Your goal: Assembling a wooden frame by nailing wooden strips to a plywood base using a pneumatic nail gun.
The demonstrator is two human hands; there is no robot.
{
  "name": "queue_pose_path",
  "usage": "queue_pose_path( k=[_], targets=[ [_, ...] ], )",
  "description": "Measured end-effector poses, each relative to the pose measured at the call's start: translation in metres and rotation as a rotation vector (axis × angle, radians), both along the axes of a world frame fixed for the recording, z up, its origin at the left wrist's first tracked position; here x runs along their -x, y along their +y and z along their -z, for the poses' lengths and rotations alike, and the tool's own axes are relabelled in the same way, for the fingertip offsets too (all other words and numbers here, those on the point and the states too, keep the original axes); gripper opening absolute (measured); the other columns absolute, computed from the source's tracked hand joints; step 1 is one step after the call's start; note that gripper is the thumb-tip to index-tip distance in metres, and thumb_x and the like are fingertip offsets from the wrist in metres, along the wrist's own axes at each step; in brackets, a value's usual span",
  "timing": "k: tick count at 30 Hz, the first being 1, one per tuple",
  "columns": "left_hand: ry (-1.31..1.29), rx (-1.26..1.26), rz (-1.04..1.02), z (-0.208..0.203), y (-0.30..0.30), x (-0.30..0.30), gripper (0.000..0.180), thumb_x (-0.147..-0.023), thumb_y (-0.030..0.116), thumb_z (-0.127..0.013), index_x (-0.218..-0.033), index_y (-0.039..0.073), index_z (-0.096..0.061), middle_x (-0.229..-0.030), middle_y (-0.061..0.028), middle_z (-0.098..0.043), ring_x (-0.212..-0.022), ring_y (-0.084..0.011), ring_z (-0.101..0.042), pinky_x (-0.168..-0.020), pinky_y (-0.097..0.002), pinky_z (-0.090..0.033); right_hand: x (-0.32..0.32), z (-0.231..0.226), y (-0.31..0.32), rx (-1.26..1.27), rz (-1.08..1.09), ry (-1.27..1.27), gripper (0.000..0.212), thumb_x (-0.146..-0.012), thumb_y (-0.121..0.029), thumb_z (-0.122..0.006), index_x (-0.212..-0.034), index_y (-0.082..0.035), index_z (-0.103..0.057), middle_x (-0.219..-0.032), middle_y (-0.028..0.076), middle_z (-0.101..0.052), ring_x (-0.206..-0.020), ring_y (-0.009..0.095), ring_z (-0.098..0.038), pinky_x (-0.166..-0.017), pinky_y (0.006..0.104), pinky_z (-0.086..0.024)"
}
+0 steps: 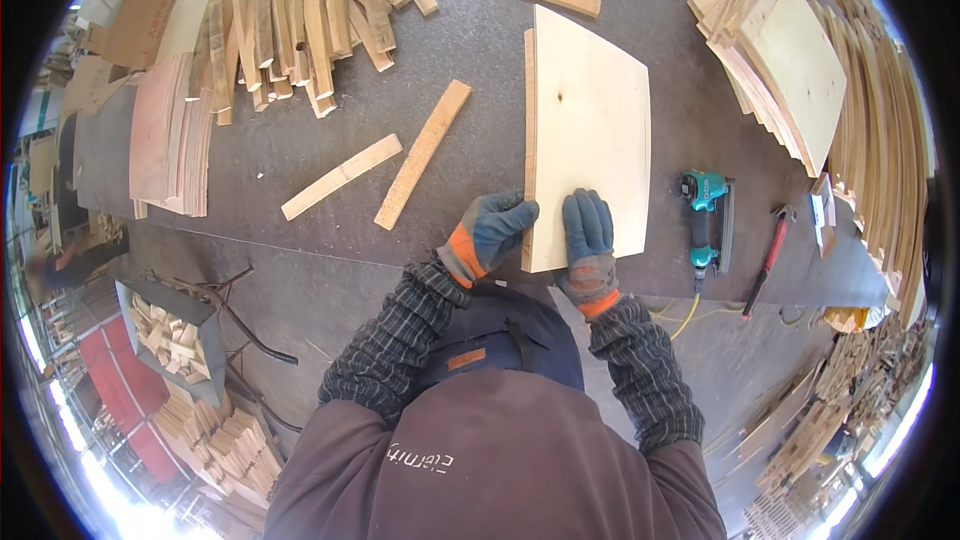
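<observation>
A pale rectangular plywood panel (592, 130) lies on the dark table in front of me, with a thicker wooden strip (530, 155) showing along its left edge. My left hand (490, 233), in a blue-grey and orange work glove, is closed at that edge near the panel's lower left corner. Its fingertips are partly hidden. My right hand (588, 245), gloved alike, rests on the panel's face by the near edge, fingers stretched out. To the right of the panel a teal nail gun (706, 220) lies on the table, with a red-handled hammer (770, 255) beyond it.
Two loose wooden strips, one short (342, 176) and one longer (423, 155), lie left of the panel. Many strips (300, 30) are heaped at the far left beside stacked boards (170, 135). More panels (790, 65) stand piled at the right. A yellow hose (687, 318) trails from the nail gun.
</observation>
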State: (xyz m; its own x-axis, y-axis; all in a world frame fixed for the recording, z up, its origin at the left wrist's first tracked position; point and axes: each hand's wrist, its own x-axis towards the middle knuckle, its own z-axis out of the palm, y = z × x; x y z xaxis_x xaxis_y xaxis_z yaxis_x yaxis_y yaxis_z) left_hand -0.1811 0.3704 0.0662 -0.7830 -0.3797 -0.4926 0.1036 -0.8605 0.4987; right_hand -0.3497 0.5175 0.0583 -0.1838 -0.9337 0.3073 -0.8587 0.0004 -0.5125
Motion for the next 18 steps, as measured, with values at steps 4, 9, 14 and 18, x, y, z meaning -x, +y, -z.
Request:
queue_pose_path(
  k=[4, 9, 14, 18],
  targets=[
    [-0.054, 0.055, 0.049, -0.009, -0.006, 0.000, 0.055, -0.104, 0.028, -0.071, -0.139, -0.014, -0.058, -0.132, -0.0204, -0.070, -0.120, -0.0240, -0.068, -0.104, -0.0344, -0.057, 0.001, 0.003, 0.001, -0.010, 0.012, 0.023, 0.074, -0.085, -0.014, -0.067, -0.155, -0.002, -0.051, -0.157, 0.023, -0.049, -0.146, 0.045, -0.047, -0.123, 0.0579, -0.036],
    [-0.152, 0.296, 0.142, -0.012, -0.023, -0.006, 0.054, -0.104, 0.039, -0.071, -0.126, -0.011, -0.070, -0.114, -0.0178, -0.076, -0.103, -0.0198, -0.073, -0.093, -0.0319, -0.059, 0.004, -0.001, 0.000, 0.024, 0.004, -0.019, 0.072, -0.085, -0.014, -0.066, -0.155, -0.001, -0.051, -0.156, 0.023, -0.050, -0.146, 0.045, -0.047, -0.123, 0.0578, -0.036],
    [-0.442, 0.585, 0.366, -0.022, -0.046, 0.016, 0.053, -0.099, 0.044, -0.075, -0.116, -0.007, -0.077, -0.103, -0.0155, -0.078, -0.088, -0.0159, -0.071, -0.079, -0.0294, -0.058, 0.003, -0.001, 0.001, -0.067, -0.008, 0.006, 0.079, -0.084, -0.016, -0.069, -0.158, -0.001, -0.047, -0.161, 0.024, -0.044, -0.149, 0.045, -0.042, -0.124, 0.0568, -0.034],
    [-0.543, 0.653, 0.318, -0.020, -0.046, 0.006, 0.050, -0.097, 0.041, -0.077, -0.108, -0.008, -0.079, -0.093, -0.0138, -0.079, -0.078, -0.0161, -0.070, -0.070, -0.0283, -0.055, 0.016, -0.023, 0.003, -0.193, -0.158, -0.246, 0.098, -0.078, -0.025, -0.081, -0.163, 0.000, -0.037, -0.164, 0.025, -0.038, -0.153, 0.044, -0.037, -0.127, 0.0506, -0.032]
  ],
)
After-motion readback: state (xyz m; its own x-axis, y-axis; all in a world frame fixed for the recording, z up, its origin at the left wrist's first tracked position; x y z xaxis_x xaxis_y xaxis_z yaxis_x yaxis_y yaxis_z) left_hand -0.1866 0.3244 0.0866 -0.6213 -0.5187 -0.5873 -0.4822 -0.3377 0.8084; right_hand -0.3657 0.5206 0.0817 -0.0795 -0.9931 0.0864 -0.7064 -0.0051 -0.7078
